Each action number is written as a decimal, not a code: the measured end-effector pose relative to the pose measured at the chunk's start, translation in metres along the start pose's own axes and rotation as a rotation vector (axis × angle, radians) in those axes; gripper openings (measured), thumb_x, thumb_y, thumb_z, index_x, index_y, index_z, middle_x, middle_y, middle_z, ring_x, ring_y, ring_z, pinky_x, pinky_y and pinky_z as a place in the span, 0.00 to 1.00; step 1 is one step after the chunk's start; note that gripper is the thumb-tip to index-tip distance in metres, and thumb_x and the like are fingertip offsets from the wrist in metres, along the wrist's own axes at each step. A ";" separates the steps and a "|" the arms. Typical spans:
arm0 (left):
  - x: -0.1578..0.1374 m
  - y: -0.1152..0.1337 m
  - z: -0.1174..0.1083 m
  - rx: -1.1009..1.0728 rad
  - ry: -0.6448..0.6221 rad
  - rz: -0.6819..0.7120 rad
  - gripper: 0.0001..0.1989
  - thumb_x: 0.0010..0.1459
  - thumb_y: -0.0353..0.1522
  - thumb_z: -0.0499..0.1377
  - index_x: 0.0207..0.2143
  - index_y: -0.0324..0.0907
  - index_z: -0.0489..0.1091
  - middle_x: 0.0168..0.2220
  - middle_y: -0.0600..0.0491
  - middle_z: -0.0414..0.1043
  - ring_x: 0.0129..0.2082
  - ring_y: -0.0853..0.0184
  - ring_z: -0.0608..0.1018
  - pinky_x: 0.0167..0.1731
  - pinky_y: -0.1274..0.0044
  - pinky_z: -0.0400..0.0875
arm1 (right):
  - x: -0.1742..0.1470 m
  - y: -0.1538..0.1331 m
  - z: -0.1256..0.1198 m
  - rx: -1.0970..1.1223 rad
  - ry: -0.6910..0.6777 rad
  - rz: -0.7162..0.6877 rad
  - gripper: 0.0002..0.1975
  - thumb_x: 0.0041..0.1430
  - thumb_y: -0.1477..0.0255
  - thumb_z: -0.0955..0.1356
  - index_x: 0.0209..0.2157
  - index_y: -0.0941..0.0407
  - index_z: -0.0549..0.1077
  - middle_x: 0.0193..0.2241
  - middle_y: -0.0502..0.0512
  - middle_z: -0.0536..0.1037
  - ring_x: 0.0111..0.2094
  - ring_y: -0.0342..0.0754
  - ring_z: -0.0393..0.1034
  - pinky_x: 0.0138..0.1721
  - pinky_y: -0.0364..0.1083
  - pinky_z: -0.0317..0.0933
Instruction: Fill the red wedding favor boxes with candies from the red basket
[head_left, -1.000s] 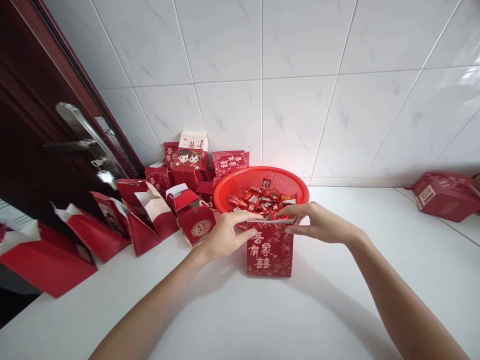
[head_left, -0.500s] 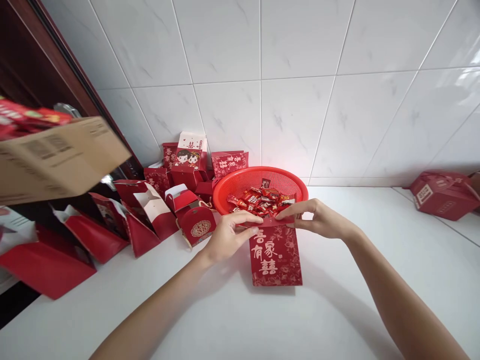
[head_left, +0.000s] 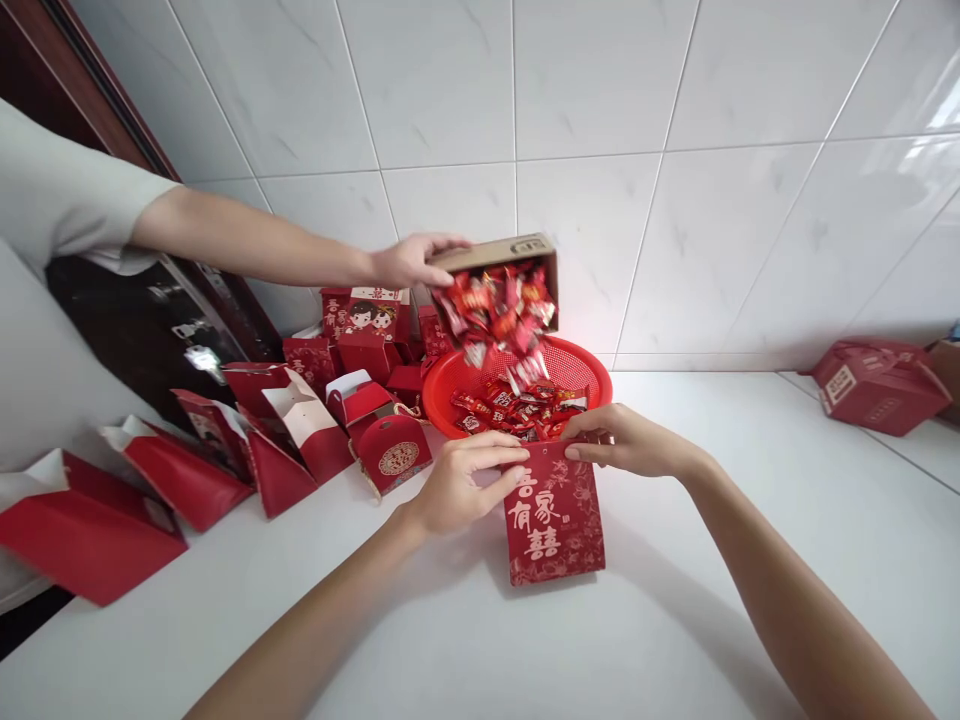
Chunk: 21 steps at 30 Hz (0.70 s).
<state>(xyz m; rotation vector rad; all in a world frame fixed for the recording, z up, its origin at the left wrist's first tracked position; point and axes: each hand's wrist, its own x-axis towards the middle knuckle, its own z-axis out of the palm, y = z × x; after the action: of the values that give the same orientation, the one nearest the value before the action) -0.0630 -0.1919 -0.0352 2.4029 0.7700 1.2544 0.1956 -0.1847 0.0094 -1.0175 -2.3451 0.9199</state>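
Both my hands grip the top edge of a red gift box (head_left: 556,520) with pale Chinese lettering and a flower print. My left hand (head_left: 465,480) pinches its upper left corner, while my right hand (head_left: 626,440) has the upper right corner between thumb and fingers. Just behind it stands a red plastic basket (head_left: 581,362) with wrapped candies (head_left: 517,405) inside. Over the basket, another person's hand (head_left: 416,262) tips a cardboard box (head_left: 517,250), and red-wrapped candies (head_left: 499,310) slide out of it, blurred by motion.
Several opened red boxes (head_left: 187,475) stand in a row on the left. Folded gift boxes (head_left: 367,330) are piled against the tiled wall, with a round-fronted box (head_left: 394,455) beside the basket. A dark red carton (head_left: 881,385) sits at the far right of the white counter (head_left: 420,640).
The other person's cardboard box has come from the left to above the basket and tilted, spilling candies. The top of the gift box in my hands now lies flatter, its lower edge slightly nearer me.
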 end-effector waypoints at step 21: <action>-0.004 -0.012 0.008 -0.081 -0.065 -0.121 0.12 0.63 0.32 0.59 0.48 0.41 0.76 0.51 0.45 0.77 0.52 0.60 0.79 0.45 0.73 0.82 | -0.155 0.042 -0.101 -0.008 1.122 0.642 0.07 0.51 0.69 0.76 0.30 0.58 0.79 0.28 0.57 0.78 0.29 0.48 0.71 0.38 0.50 0.67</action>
<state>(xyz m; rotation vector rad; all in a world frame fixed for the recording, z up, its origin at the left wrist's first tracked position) -0.0617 -0.1845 -0.0484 2.2844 0.8160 1.1334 0.3759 -0.2398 0.0311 -1.7311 -1.0965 0.3196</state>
